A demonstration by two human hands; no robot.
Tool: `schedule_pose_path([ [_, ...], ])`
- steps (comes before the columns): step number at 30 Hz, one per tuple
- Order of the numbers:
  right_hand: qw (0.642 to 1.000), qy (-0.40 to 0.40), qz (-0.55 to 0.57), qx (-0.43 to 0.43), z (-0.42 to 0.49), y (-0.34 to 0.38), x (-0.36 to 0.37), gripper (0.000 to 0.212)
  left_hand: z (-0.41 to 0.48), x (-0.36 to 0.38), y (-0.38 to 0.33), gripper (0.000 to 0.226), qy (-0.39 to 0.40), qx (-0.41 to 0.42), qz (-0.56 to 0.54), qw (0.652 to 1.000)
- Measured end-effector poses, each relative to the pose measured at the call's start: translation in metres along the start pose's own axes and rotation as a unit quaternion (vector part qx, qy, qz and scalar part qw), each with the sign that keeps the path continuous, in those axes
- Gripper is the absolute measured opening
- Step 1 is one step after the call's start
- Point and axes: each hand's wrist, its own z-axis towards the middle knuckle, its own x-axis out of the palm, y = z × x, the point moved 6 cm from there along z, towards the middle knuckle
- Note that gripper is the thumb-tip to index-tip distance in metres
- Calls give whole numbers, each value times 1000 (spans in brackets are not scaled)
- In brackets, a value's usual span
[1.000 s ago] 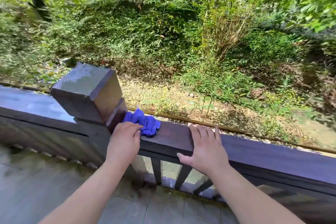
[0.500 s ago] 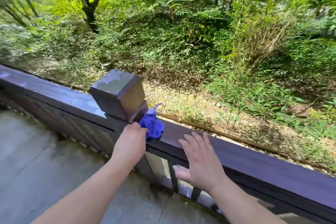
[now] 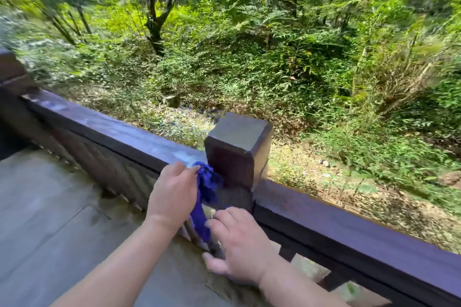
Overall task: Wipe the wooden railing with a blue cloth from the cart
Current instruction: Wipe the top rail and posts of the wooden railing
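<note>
Head view — two hands [image 3: 174, 194] [image 3: 239, 244], one cloth [image 3: 205, 187]

Head view, downward over railing [image 3: 349, 229]

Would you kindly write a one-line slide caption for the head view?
Left hand presses a blue cloth against the railing post; right hand hovers below it.

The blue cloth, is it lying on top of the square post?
No, the blue cloth hangs against the post's near side, held by the left hand.
</note>
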Motion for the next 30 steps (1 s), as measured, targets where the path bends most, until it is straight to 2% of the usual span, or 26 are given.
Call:
schedule_pose_path([
  [2,999,10,-5,31,25,10,14,55,18,0,44,18,-44,-39,-65,996],
  [5,996,4,-15,88,53,18,27,53,43,9,76,21,-52,23,-85,995],
  [9,983,-22,-10,182,80,21,34,55,71,47,84,27,45,42,-222,973],
  [12,945,-48,24,324,85,14,39,67,83,83,63,24,143,56,-285,946],
  [14,926,-47,40,372,83,13,44,72,81,105,46,23,218,107,-297,924],
  [17,927,-64,46,367,84,13,51,68,74,126,38,20,270,184,-269,906],
  [23,949,-87,58,296,103,12,73,54,74,125,38,18,238,262,-273,895],
  [30,945,-169,70,272,118,3,73,59,81,137,53,20,251,309,-308,864],
])
